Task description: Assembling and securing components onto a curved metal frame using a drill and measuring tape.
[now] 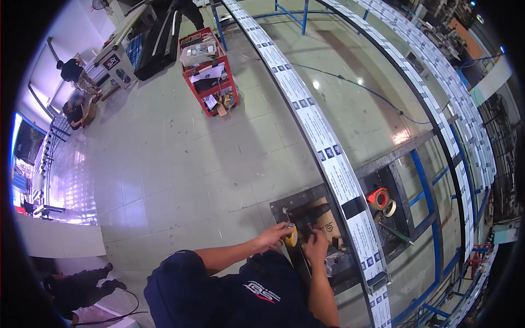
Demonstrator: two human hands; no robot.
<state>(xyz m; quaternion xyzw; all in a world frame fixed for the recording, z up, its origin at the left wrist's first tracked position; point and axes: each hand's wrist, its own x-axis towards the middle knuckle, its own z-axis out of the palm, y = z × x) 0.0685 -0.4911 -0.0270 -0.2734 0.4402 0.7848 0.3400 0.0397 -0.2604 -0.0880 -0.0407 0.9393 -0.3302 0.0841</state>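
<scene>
My left hand (pixel 273 236) is closed around a yellow tape measure (pixel 292 235) over the edge of a dark metal tray (pixel 281 206). Just to its right, my right hand (pixel 316 247) is closed on a small dark stick-like thing with some red on it (pixel 310 226), too small to name surely. Inside the tray, a brown cardboard piece (pixel 328 224) and a dark tool (pixel 316 211) lie close beyond my hands. A clear plastic bag (pixel 340 263) lies by my right wrist.
A long film-wrapped profile (pixel 307 117) crosses above the tray on my right. Red and tan tape rolls (pixel 378 199) lie beyond it, near a blue frame (pixel 424 183). A red tool cart (pixel 210 76) stands ahead. Other people (pixel 74 109) are at far left; another person (pixel 82 287) is lower left.
</scene>
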